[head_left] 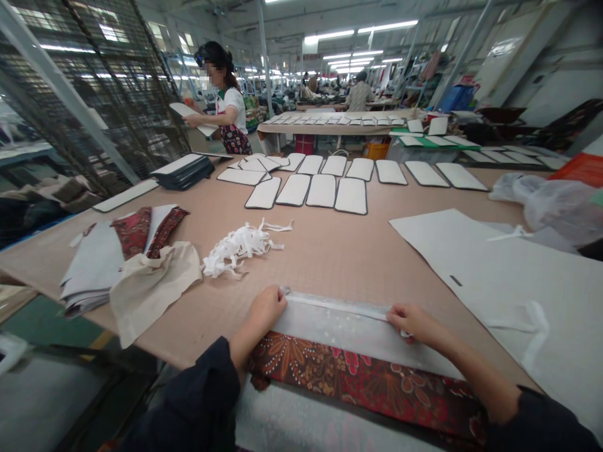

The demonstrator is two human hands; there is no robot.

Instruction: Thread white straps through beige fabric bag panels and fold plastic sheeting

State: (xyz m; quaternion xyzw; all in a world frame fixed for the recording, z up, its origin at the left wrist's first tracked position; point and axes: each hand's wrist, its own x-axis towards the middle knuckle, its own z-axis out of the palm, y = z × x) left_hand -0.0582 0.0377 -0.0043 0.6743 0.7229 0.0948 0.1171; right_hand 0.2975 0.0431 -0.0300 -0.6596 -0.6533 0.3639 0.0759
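My left hand [269,309] is closed on the left end of a thin white strip [336,304], and my right hand [411,319] pinches it farther right. The strip runs between them along the far edge of a pale sheet [325,323]. Nearer to me, a dark red-brown floral fabric band [358,380] lies across the pale sheet, partly under my right forearm. Beyond my left hand sits a tangled heap of white strips [238,250].
Rows of white rounded panels [322,190] with dark edges lie farther back, beside a dark-edged stack [183,171]. Folded fabric pieces [97,267] lie left; a large white sheet [509,282] and clear plastic [549,204] lie right. A co-worker [228,107] stands at the far left, holding a white panel.
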